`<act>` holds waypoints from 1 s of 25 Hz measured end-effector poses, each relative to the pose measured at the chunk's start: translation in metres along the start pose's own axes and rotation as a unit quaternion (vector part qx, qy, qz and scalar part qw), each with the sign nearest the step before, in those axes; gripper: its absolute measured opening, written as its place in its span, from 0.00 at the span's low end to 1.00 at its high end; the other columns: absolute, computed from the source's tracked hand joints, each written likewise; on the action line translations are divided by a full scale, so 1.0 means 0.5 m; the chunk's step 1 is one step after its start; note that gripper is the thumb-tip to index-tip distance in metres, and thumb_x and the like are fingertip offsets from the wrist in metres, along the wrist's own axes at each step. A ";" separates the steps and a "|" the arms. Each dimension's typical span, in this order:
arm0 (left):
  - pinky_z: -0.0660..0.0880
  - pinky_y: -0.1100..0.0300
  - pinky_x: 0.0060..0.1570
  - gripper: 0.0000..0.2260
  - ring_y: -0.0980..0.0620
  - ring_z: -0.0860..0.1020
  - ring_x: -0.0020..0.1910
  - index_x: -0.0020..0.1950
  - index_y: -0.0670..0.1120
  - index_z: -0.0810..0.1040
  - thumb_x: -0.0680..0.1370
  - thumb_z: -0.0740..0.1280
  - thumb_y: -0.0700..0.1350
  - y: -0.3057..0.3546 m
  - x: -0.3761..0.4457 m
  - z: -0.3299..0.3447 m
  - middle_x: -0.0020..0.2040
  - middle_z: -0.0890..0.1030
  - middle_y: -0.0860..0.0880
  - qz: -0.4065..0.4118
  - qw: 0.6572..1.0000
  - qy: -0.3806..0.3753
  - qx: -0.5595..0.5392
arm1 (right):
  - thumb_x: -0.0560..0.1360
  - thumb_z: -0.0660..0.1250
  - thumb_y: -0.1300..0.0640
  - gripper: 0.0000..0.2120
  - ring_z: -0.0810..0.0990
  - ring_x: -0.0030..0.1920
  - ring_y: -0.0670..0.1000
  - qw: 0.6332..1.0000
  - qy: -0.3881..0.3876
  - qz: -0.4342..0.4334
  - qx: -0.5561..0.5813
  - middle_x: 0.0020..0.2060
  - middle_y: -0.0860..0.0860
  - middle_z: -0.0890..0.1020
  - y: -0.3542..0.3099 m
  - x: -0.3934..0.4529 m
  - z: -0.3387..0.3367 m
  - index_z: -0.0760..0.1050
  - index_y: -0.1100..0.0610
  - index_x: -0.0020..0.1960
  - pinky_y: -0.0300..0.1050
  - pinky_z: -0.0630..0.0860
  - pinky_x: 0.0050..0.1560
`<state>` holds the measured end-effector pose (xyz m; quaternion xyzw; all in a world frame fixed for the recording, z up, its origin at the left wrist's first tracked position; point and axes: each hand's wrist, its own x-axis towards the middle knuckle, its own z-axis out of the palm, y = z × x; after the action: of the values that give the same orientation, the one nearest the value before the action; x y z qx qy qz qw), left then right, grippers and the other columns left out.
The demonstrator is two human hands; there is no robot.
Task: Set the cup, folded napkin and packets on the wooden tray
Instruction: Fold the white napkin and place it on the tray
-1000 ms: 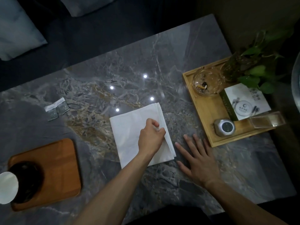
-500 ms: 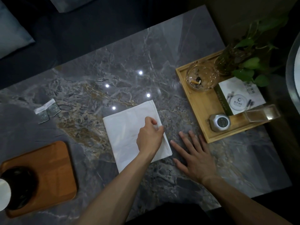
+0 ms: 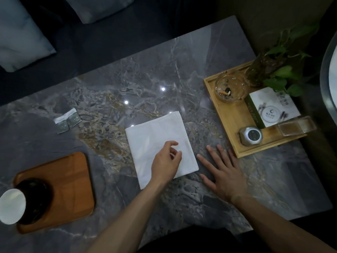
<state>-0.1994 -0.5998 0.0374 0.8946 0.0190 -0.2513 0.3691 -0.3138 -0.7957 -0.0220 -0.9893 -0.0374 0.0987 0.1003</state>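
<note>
A white folded napkin (image 3: 156,136) lies flat in the middle of the grey marble table. My left hand (image 3: 166,159) hovers over its lower right part, fingers loosely curled and apart, holding nothing. My right hand (image 3: 222,172) rests flat on the table just right of the napkin, fingers spread. Two small grey packets (image 3: 67,120) lie at the left of the table. The dark wooden tray (image 3: 69,179) sits at the lower left. A white cup (image 3: 11,206) stands at its left end, next to a dark round saucer (image 3: 34,199).
A light wooden tray (image 3: 231,115) at the right holds a glass ashtray (image 3: 230,86), a white box (image 3: 273,106), a silver timer (image 3: 250,136), a clear holder (image 3: 295,126) and a plant (image 3: 279,70). A hair tie (image 3: 85,117) lies beside the packets. Cushions are beyond the far edge.
My left hand has let go of the napkin's right edge and opened its fingers above it. The right hand has stayed flat on the table.
</note>
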 end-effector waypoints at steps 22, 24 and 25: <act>0.50 0.46 0.76 0.25 0.46 0.47 0.79 0.79 0.44 0.51 0.83 0.46 0.51 -0.144 0.027 -0.025 0.80 0.51 0.45 0.112 0.931 0.093 0.335 | 0.81 0.55 0.48 0.27 0.49 0.79 0.57 1.000 -0.005 -0.024 -0.002 0.78 0.53 0.58 -0.216 0.217 -0.011 0.54 0.50 0.78 0.64 0.44 0.76; 0.49 0.46 0.76 0.26 0.48 0.47 0.79 0.78 0.45 0.51 0.82 0.49 0.53 -0.163 0.032 -0.018 0.80 0.51 0.45 0.114 0.933 0.102 0.327 | 0.81 0.50 0.44 0.28 0.46 0.79 0.56 1.000 -0.001 -0.026 -0.018 0.79 0.51 0.53 -0.205 0.212 0.003 0.50 0.48 0.79 0.63 0.43 0.76; 0.48 0.47 0.75 0.28 0.49 0.47 0.79 0.79 0.46 0.50 0.81 0.50 0.54 -0.169 0.034 -0.018 0.80 0.51 0.45 0.113 0.936 0.099 0.318 | 0.81 0.49 0.42 0.29 0.45 0.79 0.55 1.000 -0.001 -0.020 -0.020 0.80 0.50 0.50 -0.203 0.211 0.005 0.48 0.46 0.79 0.63 0.43 0.76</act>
<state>-0.1992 -0.5347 -0.0200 0.9817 -0.1271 -0.1109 0.0879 -0.2165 -0.6859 -0.0236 -0.9901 -0.0591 0.0967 0.0826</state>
